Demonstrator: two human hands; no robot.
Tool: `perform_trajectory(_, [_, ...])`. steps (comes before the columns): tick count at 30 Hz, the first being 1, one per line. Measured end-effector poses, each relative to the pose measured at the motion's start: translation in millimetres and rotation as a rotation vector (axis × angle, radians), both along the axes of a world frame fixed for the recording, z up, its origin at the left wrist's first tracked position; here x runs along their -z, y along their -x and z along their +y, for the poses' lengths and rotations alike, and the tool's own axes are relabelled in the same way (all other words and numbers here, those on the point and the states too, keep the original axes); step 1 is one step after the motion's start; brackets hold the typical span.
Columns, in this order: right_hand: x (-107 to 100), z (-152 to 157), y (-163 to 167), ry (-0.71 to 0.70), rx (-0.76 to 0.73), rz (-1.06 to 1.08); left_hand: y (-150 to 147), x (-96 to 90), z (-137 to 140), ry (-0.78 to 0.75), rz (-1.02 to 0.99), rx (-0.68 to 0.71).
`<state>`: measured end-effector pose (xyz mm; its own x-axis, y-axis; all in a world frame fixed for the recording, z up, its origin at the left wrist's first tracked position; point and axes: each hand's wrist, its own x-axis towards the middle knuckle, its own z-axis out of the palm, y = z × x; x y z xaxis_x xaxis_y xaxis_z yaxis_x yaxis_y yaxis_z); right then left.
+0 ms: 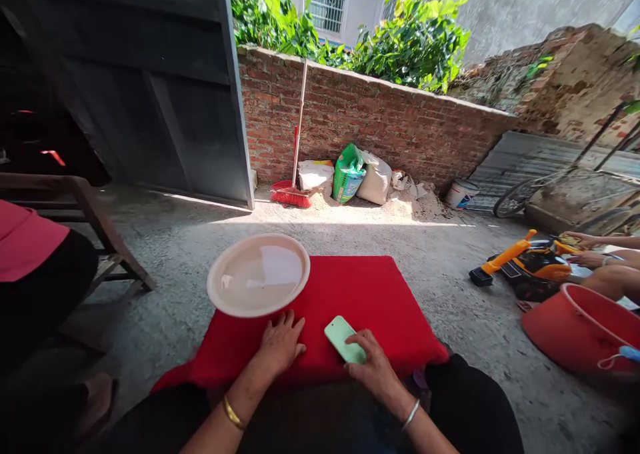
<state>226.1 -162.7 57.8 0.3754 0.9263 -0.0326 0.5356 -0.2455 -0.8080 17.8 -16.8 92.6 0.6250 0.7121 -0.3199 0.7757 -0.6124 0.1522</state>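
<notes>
My left hand lies palm down on a red cloth, fingers stretched out, just below a wide pale basin. The basin looks to have water in it, with bright reflections on its surface. My right hand grips the lower end of a pale green phone, its thumb at the near edge and a finger across the face. A small dark dot shows near the phone's top corner. The phone rests on or just above the cloth; I cannot tell which.
To the right stand a red tub and a yellow-and-black toy digger, with another person's hands by it. A broom and sacks lean at the brick wall. A wooden chair stands left, beside a seated person.
</notes>
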Motion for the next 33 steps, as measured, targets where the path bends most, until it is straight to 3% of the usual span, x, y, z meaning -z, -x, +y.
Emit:
perform_trajectory(2, [-5.8, -16.8, -45.7, -0.003, 0.232, -0.057, -1.1, -0.1, -0.8, 0.009, 0.001, 0.002])
perform_trajectory(5, [-11.2, -42.3, -117.7, 0.160, 0.671, -0.183, -3.4, -1.6, -1.9, 0.010, -0.004, -0.006])
perform_trajectory(7, [-10.5, -51.7, -141.4, 0.270, 0.805, -0.228, -4.6, -3.3, -2.0, 0.011, 0.002, -0.011])
perform_trajectory(9, [-5.6, -52.0, -134.7, 0.280, 0.779, -0.257, -5.1, -5.2, -1.9, 0.020, 0.014, -0.009])
perform_trajectory(11, [1.6, -44.7, -100.8, 0.207, 0.654, -0.280, -5.1, -6.9, -1.9, 0.031, 0.026, -0.006])
perform_trajectory(15, [9.3, -24.9, -8.6, 0.073, 0.188, -0.172, -4.3, -8.9, -2.2, 0.035, 0.040, -0.007])
perform_trajectory(18, [5.1, -20.7, 18.9, 0.045, -0.076, -0.045, -3.9, -9.8, -2.7, 0.034, 0.042, -0.007])
perform_trajectory(20, [0.3, -25.4, 2.5, -0.003, -0.037, -0.017, -4.1, -10.6, -3.2, 0.031, 0.037, -0.003])
perform_trajectory(23, [-6.3, -41.6, -60.3, -0.067, 0.286, -0.071, -5.0, -10.6, -3.4, 0.023, 0.021, 0.001])
perform_trajectory(26, [-7.9, -62.1, -127.5, 0.010, 0.654, -0.156, -6.2, -7.7, -2.6, 0.023, 0.009, -0.007])
perform_trajectory(28, [-4.3, -71.7, -150.6, 0.084, 0.770, -0.165, -6.8, -5.2, -1.8, 0.022, 0.001, -0.009])
perform_trajectory(30, [2.7, -74.5, -146.6, 0.096, 0.779, -0.167, -7.0, -4.0, -1.1, 0.018, -0.001, -0.009])
perform_trajectory(33, [14.9, -68.2, -96.7, 0.015, 0.619, -0.158, -6.8, -5.3, -0.6, 0.021, 0.014, -0.010])
